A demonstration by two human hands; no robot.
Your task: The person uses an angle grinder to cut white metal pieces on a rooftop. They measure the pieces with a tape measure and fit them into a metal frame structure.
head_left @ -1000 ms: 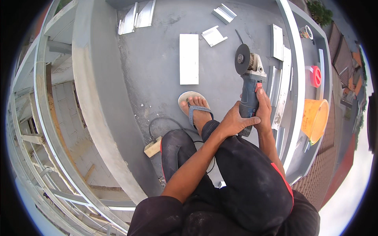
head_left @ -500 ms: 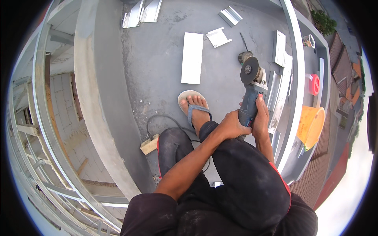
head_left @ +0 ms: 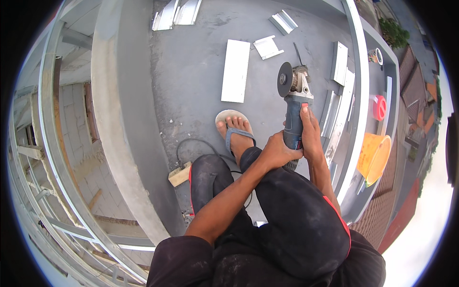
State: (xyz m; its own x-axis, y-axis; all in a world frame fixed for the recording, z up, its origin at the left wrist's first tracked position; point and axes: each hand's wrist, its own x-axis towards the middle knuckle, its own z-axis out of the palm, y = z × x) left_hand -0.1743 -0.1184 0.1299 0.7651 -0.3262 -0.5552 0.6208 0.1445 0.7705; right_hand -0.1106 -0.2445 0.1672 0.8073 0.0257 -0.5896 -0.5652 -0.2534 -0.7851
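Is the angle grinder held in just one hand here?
No, the left hand and the right hand both grip the body of the angle grinder.

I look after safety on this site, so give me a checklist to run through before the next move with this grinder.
1. Two-handed grip: ok; left hand and right hand both hold the angle grinder.
2. Disc clear of the foot: ok; the disc is apart from the foot.
3. Disc stopped: cannot tell.
4. Gloves: not ok; both hands are bare.
5. Closed footwear: not ok; an open flip-flop is worn.
6. Eye protection: cannot tell; out of view.
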